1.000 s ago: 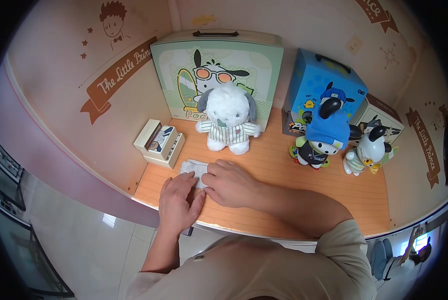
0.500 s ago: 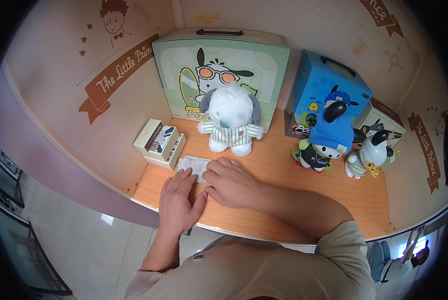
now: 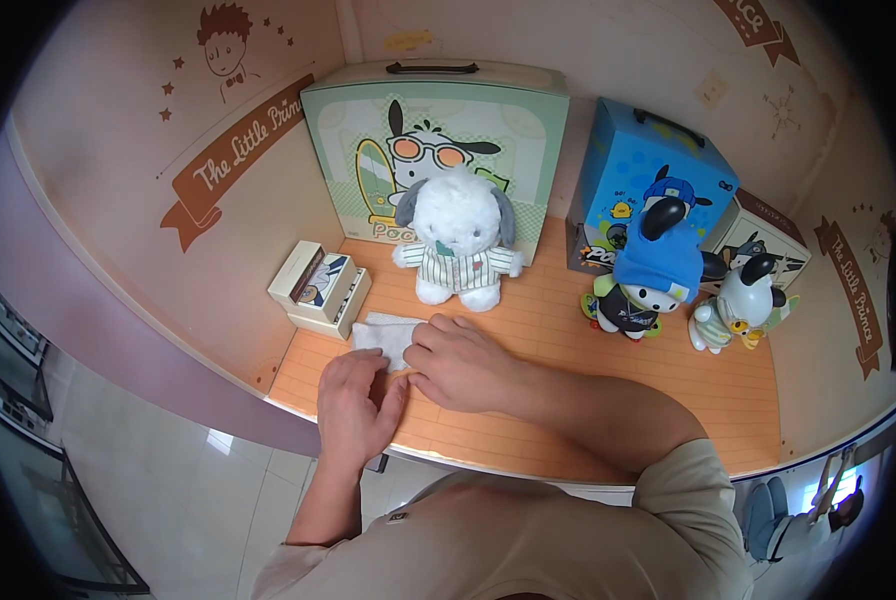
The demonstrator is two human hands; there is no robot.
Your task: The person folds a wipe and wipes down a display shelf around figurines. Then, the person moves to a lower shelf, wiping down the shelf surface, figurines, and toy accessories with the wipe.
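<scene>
A small folded white cloth (image 3: 386, 338) lies on the wooden shelf, close to a cream-coloured box-like item with a picture panel (image 3: 320, 288). My left hand (image 3: 353, 398) has its fingers bent over the cloth's near left edge, and its thumb stretches toward my right thumb. With curled fingers, my right hand (image 3: 458, 365) grips the right side of the cloth. The parts of the cloth under the fingers are hidden. Behind it sits a white plush dog (image 3: 458, 245) with grey ears and a striped shirt.
A large green box (image 3: 528, 130) stands behind the plush. At right are a blue box (image 3: 618, 150), a white box (image 3: 768, 235), a blue-hatted figure (image 3: 653, 270) and a white dog figure (image 3: 738, 310). Printed walls enclose the shelf (image 3: 568, 350). Another person (image 3: 798, 530) is at lower right.
My left fingers have drawn back from the cloth's top and bent at its near edge, showing more of the cloth. My right hand has barely moved. The view has shifted slightly.
</scene>
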